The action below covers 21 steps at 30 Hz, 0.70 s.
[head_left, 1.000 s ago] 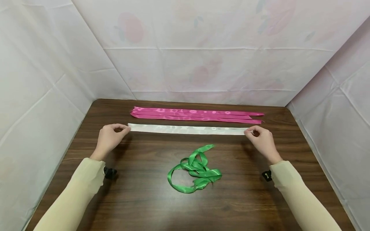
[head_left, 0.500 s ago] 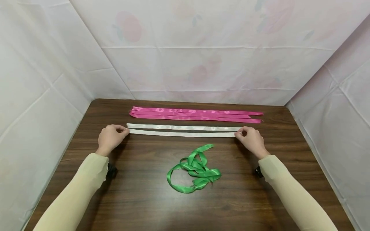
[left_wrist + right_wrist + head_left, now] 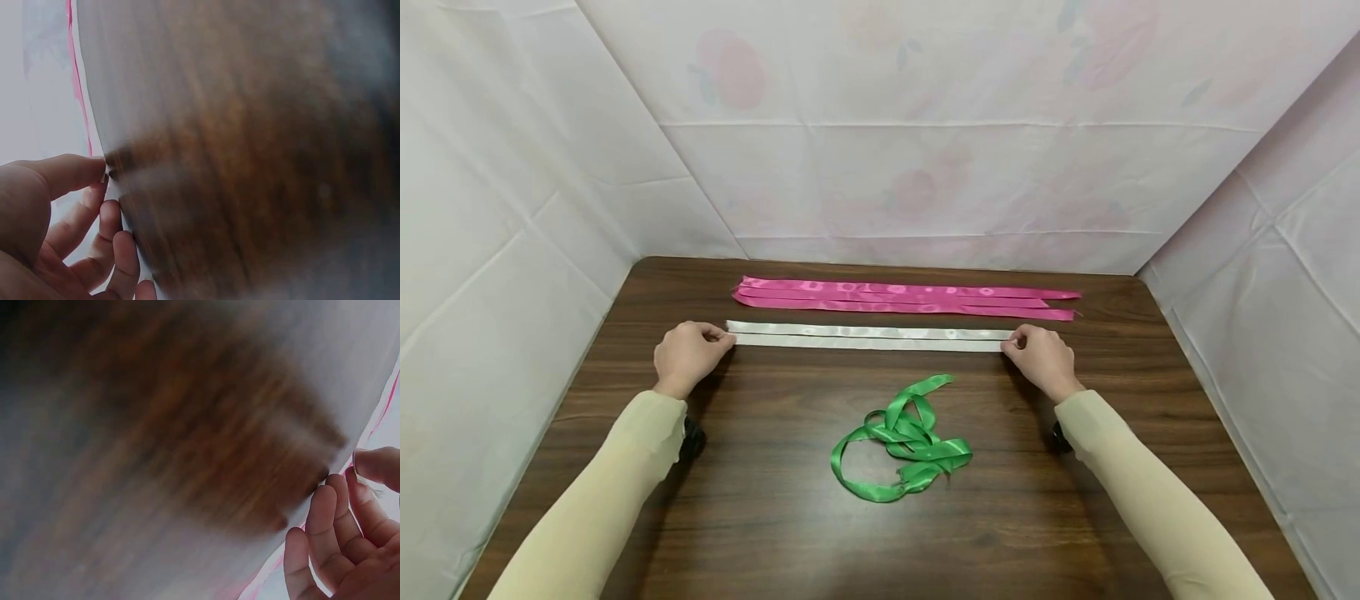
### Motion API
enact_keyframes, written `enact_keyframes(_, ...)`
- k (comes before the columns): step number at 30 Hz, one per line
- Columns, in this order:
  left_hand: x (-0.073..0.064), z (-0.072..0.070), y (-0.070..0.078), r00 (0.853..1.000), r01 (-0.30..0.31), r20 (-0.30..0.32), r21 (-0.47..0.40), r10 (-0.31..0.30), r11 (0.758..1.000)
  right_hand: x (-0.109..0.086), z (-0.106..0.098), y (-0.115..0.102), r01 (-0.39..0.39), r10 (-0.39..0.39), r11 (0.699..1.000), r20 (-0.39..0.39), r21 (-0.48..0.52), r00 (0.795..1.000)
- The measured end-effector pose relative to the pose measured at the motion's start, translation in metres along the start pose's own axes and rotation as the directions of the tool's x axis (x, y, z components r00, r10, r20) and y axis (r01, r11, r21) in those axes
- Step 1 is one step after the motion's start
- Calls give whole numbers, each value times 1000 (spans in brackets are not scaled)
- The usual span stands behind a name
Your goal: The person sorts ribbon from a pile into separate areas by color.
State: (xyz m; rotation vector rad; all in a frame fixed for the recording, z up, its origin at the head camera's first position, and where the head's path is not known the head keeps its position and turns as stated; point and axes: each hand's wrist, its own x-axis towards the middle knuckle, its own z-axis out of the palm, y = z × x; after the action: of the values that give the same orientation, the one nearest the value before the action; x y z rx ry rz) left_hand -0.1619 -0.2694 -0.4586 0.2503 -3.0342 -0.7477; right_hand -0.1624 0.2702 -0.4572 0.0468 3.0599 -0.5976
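Two white ribbons lie side by side across the table, a thin dark gap between them. My left hand (image 3: 691,358) pinches the left end of the front white ribbon (image 3: 865,343) between thumb and forefinger. At the opposite end, my right hand (image 3: 1043,360) pinches the same ribbon, which runs straight between the hands. Just behind it is the back white ribbon (image 3: 850,331), its right end overlapped by my right fingers. In the left wrist view, the thumb (image 3: 78,172) meets the forefinger at the ribbon's end. The right wrist view shows the right thumb (image 3: 378,467) at the other end.
Several pink ribbons (image 3: 887,296) lie lengthwise near the back edge of the wooden table (image 3: 760,517). A loosely tangled green ribbon (image 3: 917,451) rests in front of the white ones. Pale patterned cloth (image 3: 850,167) hangs behind and at both sides.
My hands have brought the front white ribbon toward me, then back against the other white one. My right hand has also shifted left, while the pink and green ribbons stay put.
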Motion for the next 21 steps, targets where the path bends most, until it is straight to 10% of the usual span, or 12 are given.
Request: enact_keyframes(21,2,-1,-6,998,58,26,-65,-57,996,3,1,-1,-37,37,999,12,-10,999)
